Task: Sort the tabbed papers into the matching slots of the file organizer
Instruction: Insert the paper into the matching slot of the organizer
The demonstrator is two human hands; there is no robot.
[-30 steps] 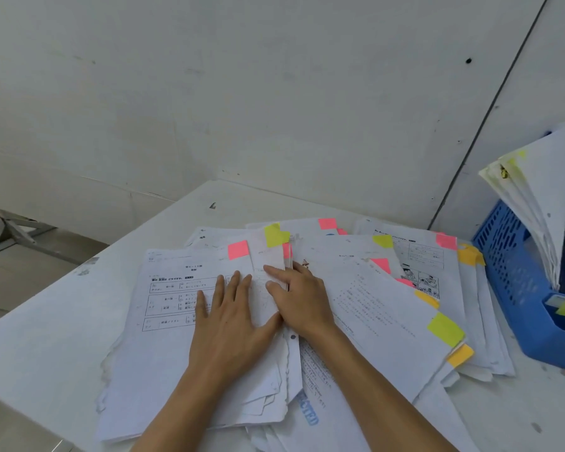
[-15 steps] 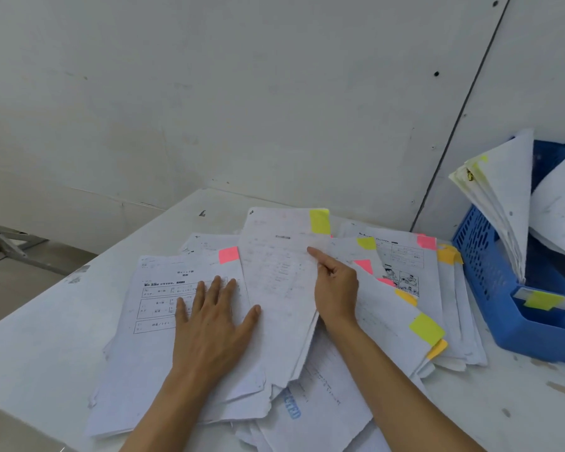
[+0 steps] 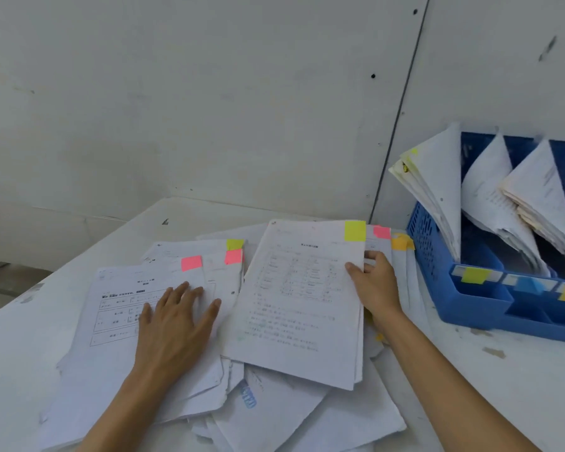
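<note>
We see the left hand (image 3: 177,324) flat, fingers spread, on the pile (image 3: 118,370); the right hand (image 3: 377,285) pinches a yellow-tabbed sheaf (image 3: 294,305) (thumb on top) near the organizer (image 3: 480,308).

I see the tabbed papers (image 3: 111,321) as a loose, fanned pile on the middle of the tabletop, reaching its near edge. They are white printed sheets with pink, yellow-green and orange tabs on their top edges. One bundle (image 3: 300,305) with a yellow-green tab (image 3: 355,230) sits on top, and my right hand (image 3: 377,288) grips its right edge. The blue file organizer (image 3: 477,308) stands at the right edge, near the far corner. Its slots hold leaning papers and carry yellow-green, blue and orange labels.
</note>
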